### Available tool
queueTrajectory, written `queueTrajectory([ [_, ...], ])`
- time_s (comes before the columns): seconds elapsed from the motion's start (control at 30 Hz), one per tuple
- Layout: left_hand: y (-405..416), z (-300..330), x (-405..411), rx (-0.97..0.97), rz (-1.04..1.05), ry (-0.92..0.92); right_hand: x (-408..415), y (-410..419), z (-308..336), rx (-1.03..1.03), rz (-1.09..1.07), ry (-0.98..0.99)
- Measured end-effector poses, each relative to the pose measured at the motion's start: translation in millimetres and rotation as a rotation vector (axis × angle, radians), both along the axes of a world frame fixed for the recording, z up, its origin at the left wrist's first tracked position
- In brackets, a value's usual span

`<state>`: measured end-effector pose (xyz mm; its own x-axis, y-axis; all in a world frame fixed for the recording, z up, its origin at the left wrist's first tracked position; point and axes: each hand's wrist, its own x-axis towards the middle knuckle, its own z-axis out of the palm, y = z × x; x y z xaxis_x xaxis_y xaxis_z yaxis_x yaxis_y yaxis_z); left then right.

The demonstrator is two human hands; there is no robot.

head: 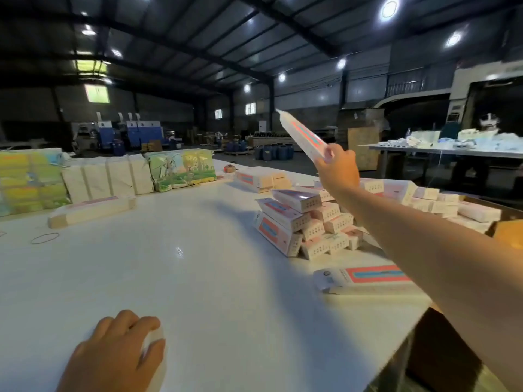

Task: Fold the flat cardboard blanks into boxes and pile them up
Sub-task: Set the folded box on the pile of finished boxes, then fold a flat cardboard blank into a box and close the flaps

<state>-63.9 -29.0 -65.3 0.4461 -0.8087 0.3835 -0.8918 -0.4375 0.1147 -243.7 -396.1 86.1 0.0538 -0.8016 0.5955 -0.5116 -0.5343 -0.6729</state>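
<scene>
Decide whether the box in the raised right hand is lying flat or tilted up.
Tilted up. The right hand grips the box by its lower end, in the air above the pile of boxes, its far end pointing upward.

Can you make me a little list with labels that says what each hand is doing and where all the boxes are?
right hand: the right hand holds a folded box up in the air, above the pile
left hand: the left hand rests on the white table, fingers curled, near edge
pile: the pile of folded boxes sits on the right of the table
flat blanks: a stack of blanks lies near the right edge
far left: wrapped bundles stand in a row
also: a rubber band lies on the table
</scene>
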Motion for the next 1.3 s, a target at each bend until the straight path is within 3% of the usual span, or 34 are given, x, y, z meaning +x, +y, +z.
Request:
queueTrajectory([
  [0.1,-3,0,-1,-0.045,0.036,0.001,-13,-16,-31,0.143,-0.109,0.338],
  [0.33,-7,3,-1,0.000,0.050,-0.035,-14,-15,-32,0.172,-0.180,0.424],
  [0.43,-8,6,-1,0.035,0.065,-0.038,-11,0,-11,0.124,-0.173,0.347],
  [0.63,-3,6,-6,-0.053,0.080,0.052,42,92,13,-0.360,0.289,0.017],
  [0.7,-2,5,-7,-0.056,0.095,0.036,65,136,-11,-0.413,0.509,0.059],
  [0.8,-1,2,-4,-0.053,0.110,0.029,85,191,-81,-0.327,0.729,0.337],
  [0.87,0,1,-3,-0.064,0.108,0.031,91,208,-122,-0.255,0.738,0.596],
  [0.93,-1,1,-2,-0.063,0.110,0.019,94,210,-140,-0.277,0.689,0.726],
  [1.13,-1,3,-3,-0.011,0.116,0.041,98,203,-146,-0.311,0.695,0.746],
  [1.3,11,23,7,-0.054,0.084,0.385,96,202,-143,-0.237,0.752,0.644],
])
